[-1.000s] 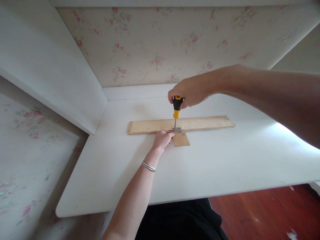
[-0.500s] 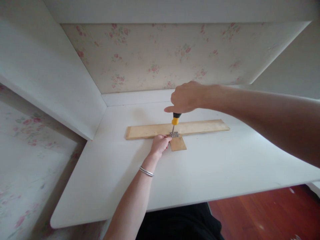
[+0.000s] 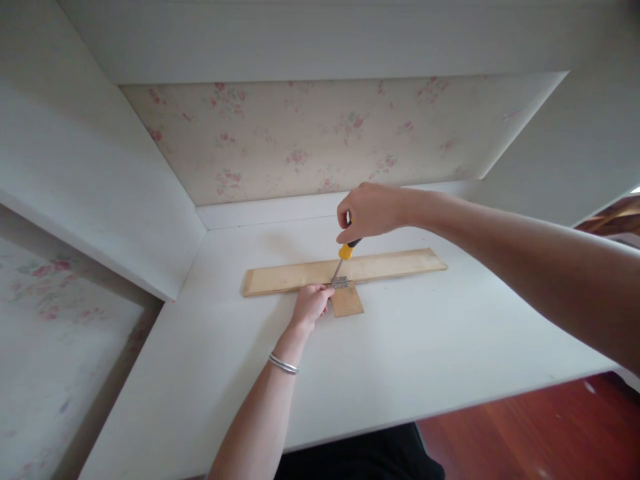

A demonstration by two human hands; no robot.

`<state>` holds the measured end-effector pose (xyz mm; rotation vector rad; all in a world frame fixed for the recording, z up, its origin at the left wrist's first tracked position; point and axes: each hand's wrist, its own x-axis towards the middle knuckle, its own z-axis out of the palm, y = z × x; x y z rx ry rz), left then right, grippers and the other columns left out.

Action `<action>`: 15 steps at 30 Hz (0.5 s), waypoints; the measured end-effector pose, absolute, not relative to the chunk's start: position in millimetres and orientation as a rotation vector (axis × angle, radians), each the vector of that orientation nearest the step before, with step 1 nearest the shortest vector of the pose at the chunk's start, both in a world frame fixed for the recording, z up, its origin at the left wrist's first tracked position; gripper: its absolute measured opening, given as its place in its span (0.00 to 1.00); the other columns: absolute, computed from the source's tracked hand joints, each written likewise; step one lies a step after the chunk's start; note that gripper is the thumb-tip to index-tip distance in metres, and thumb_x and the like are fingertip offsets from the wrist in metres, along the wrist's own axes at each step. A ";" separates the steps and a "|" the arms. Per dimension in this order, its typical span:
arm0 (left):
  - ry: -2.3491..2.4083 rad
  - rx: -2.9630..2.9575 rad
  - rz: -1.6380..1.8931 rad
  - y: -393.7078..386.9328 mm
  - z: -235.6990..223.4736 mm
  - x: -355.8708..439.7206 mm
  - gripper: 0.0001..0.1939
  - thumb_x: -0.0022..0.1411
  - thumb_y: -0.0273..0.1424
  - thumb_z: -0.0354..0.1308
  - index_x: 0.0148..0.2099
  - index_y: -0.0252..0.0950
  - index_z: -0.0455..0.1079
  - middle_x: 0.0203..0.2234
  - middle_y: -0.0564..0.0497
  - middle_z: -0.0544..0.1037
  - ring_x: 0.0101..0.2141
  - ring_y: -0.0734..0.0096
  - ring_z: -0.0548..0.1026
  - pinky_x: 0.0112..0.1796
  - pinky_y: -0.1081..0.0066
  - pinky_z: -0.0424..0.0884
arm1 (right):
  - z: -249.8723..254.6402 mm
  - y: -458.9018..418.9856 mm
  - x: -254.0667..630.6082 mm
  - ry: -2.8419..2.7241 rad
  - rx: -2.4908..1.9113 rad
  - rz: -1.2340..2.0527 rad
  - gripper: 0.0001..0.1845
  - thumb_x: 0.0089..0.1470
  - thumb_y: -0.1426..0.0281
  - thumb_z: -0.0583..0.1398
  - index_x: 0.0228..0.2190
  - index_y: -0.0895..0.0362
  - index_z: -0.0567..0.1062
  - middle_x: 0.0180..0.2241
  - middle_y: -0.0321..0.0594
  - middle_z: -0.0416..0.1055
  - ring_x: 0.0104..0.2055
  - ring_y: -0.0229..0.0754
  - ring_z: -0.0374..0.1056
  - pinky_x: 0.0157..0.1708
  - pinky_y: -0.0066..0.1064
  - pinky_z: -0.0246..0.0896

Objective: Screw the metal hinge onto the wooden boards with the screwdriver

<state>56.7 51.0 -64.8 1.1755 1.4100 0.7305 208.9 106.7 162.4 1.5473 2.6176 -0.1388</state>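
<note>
"On the white desk, which components are laid out?"

"One long board lies flat, running left to right. One small wooden piece projects from its near edge, toward the person. A metal hinge is positioned where the two meet."

"Specify the tool and its orientation."

"A screwdriver with a yellow and black handle. The shaft is tilted: the handle is up and to the right, and the tip is down at the left end of the hinge. Exact seating of the tip cannot be read at this size."

"State of the right hand?"

"Above the long board, fingers clamped on the handle of the screwdriver. The palm faces down and hides the upper part of the grip."

"And the left hand?"

"Fingers together, fingertips at the left end of the hinge, beside the small wooden piece. Whether a small part is pinched between them cannot be told. A silver bracelet is fitted at the wrist."

"Surroundings?"

"Behind the desk, a wall panel with a floral pattern; at lower right, a reddish wooden floor."
</note>
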 end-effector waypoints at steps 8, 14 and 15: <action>1.413 1.225 0.707 51.1 -65.3 55.9 0.12 0.53 0.38 0.56 0.29 0.35 0.72 0.13 0.56 0.65 0.16 0.76 0.64 0.17 0.76 0.57 | 117.4 80.0 317.7 2.349 2.615 -1.096 0.19 0.48 0.53 0.63 0.33 0.56 0.78 0.27 0.39 0.73 0.24 0.35 0.68 0.25 0.27 0.66; 1.450 1.284 0.691 48.4 -67.3 58.7 0.13 0.55 0.40 0.55 0.28 0.36 0.71 0.13 0.56 0.66 0.15 0.76 0.64 0.17 0.76 0.57 | 30.5 29.8 412.6 1.381 3.605 -2.177 0.09 0.47 0.68 0.67 0.30 0.61 0.77 0.40 0.46 0.72 0.36 0.37 0.71 0.36 0.20 0.72; 1.454 1.299 0.697 48.1 -68.9 58.9 0.13 0.55 0.41 0.55 0.29 0.36 0.72 0.14 0.56 0.66 0.15 0.76 0.64 0.17 0.76 0.56 | 18.0 19.8 424.4 1.284 3.703 -2.144 0.07 0.49 0.69 0.65 0.28 0.62 0.76 0.40 0.46 0.71 0.36 0.36 0.71 0.37 0.19 0.71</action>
